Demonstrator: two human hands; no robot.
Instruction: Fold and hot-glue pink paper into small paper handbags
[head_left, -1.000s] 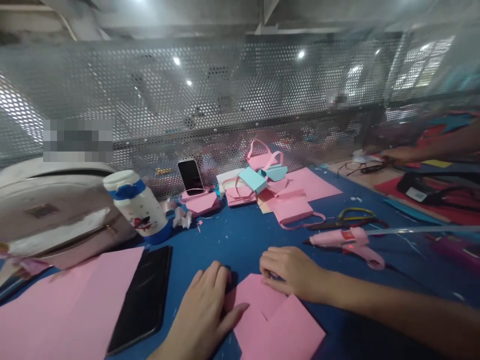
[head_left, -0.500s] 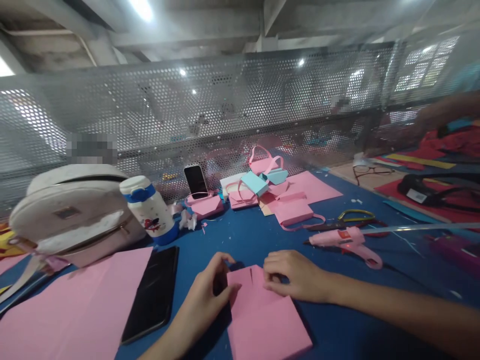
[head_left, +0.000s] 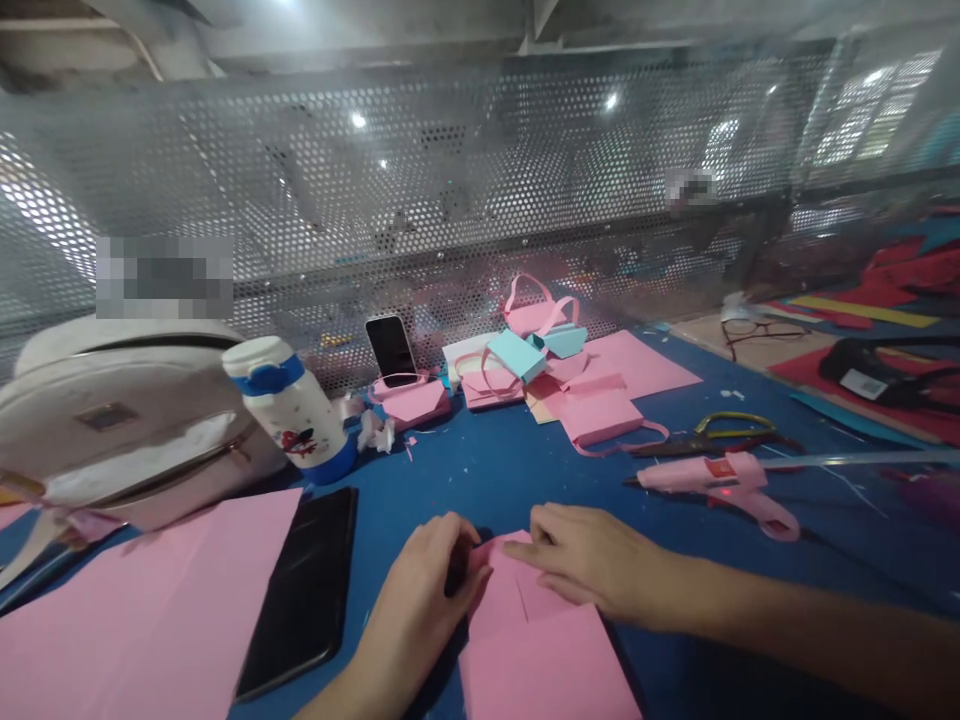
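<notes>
Left hand (head_left: 427,575) pinches pink paper (head_left: 544,660) (folded); right hand (head_left: 592,560) rests half-spread on it

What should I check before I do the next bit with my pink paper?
1. Left hand at the folded pink paper's upper left edge: ok.
2. Right hand touching the paper's upper right part: ok.
3. Glue gun apart from the paper: ok, it lies off to the right.
4. Glue gun cool: cannot tell; a small red light shows on it.
5. Dark line on the paper, cut or crease: cannot tell.
6. Table free of scraps: not ok, small bits lie about.
</notes>
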